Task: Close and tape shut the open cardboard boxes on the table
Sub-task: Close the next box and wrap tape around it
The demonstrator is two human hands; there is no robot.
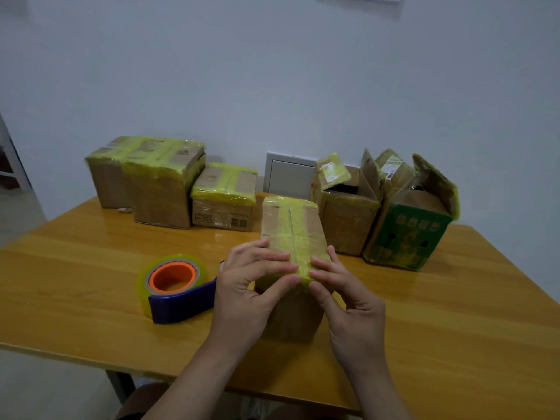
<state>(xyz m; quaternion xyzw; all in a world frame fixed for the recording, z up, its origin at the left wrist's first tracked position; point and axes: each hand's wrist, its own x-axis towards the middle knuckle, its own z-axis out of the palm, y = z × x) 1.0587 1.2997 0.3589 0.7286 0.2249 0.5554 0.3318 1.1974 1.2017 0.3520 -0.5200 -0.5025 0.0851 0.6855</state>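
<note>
A closed cardboard box (291, 225) with yellowish tape along its top seam stands in the middle of the wooden table (91, 268). My left hand (245, 292) and my right hand (345, 298) press their fingertips on the tape at the box's near top edge. A tape dispenser (174, 286), a blue handle with an orange-cored clear roll, lies on the table left of my left hand. At the back right stand two open boxes: a brown one (345, 219) and a green printed one (406, 234), flaps up.
Two taped boxes, a large one (151, 180) and a smaller one (224, 198), stand at the back left against the white wall. A grey wall panel (289, 177) sits behind the table. The table's near edge runs just below my forearms.
</note>
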